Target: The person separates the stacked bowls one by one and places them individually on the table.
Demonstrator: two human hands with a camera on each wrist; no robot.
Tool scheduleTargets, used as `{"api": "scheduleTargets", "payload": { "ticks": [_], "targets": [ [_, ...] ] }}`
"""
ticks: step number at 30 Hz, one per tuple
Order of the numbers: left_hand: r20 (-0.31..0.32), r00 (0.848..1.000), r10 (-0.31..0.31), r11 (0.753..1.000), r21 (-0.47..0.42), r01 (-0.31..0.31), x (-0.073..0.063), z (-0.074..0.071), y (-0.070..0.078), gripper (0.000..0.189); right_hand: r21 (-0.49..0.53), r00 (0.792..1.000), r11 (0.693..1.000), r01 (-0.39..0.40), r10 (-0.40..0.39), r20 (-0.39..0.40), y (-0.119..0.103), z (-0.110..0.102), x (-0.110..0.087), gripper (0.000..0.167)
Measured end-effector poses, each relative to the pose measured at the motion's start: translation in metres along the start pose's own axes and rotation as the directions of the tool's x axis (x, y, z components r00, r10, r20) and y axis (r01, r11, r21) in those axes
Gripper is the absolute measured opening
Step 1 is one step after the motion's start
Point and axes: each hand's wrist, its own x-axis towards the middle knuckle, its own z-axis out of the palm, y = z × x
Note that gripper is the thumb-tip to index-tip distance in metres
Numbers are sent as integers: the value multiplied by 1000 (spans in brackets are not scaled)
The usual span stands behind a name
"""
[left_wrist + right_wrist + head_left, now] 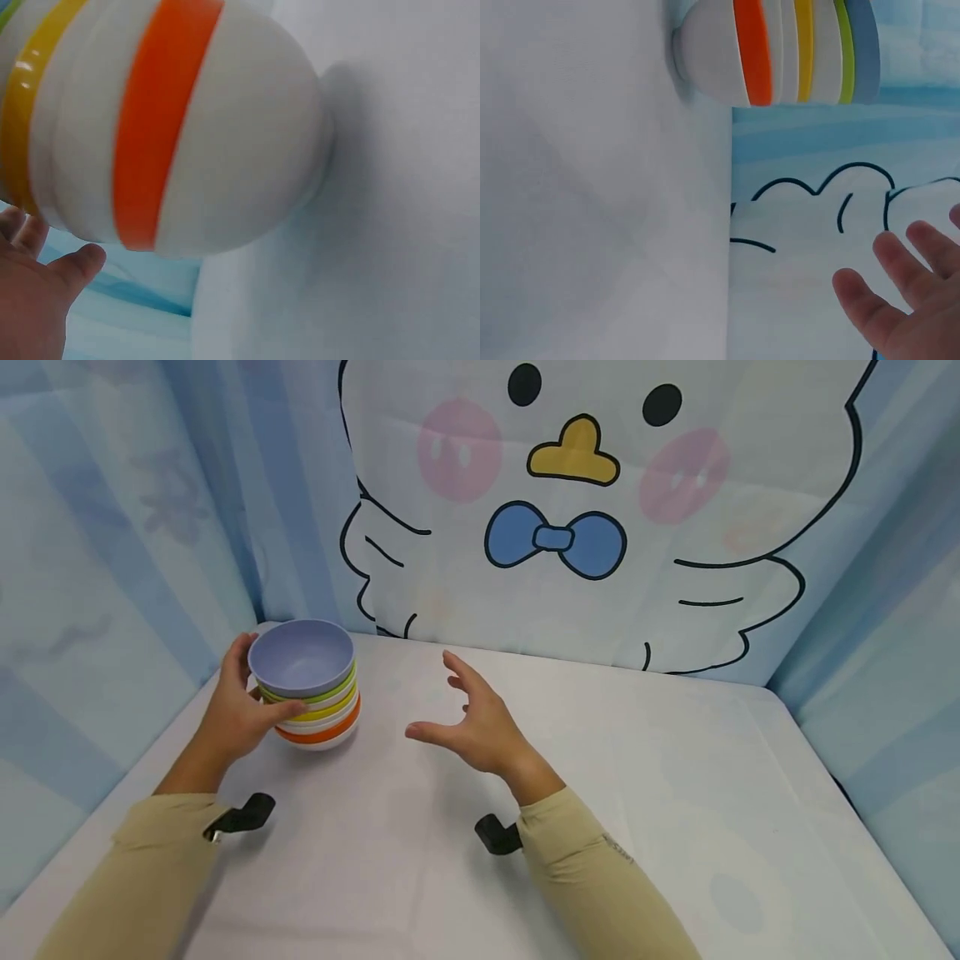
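A stack of nested bowls [322, 724] stands upright at the far left of the table, a lavender-blue bowl [302, 658] on top, with green, yellow, white and orange bands below. Beside its left side is my left hand [238, 710], thumb spread in front and fingers behind; whether they touch it is unclear. In the left wrist view the thumb [81, 266] lies just off the bowls' wall. To the right of the stack, my right hand [483, 727] hovers apart from it, thumb and fingers spread, holding nothing.
A white cloth covers the table [675, 810]. Blue patterned curtains [112, 568] hang at the sides, and a cloth with a cartoon figure [555, 539] hangs behind the back edge. Black wrist mounts [251, 812] stick out from both sleeves.
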Motion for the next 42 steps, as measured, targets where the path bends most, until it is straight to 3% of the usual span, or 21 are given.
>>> {"api": "scheduleTargets", "payload": {
  "ticks": [5, 11, 16, 22, 33, 42],
  "targets": [
    [13, 1000, 1, 1000, -32, -1, 0, 3, -12, 112, -39, 998, 999, 36, -34, 55, -8, 4, 19, 104],
    [37, 996, 86, 991, -101, -82, -3, 12, -25, 100, -74, 994, 996, 55, -47, 101, -16, 10, 38, 104],
    [43, 989, 144, 983, -122, -138, -1, 16, -24, 97, -63, 991, 996, 64, -56, 122, -22, 16, 48, 104],
    [40, 993, 111, 988, -109, -106, 1, 23, -21, 98, -43, 990, 997, 69, -63, 124, -25, 21, 53, 105],
    [126, 988, 91, 984, -161, -70, 6, 53, -13, 99, -49, 990, 996, 74, -68, 126, -21, 22, 59, 103],
    [176, 975, 136, 974, -206, -98, 5, 71, -11, 97, -18, 988, 994, 104, -101, 118, -18, 25, 62, 103]
  ]
}}
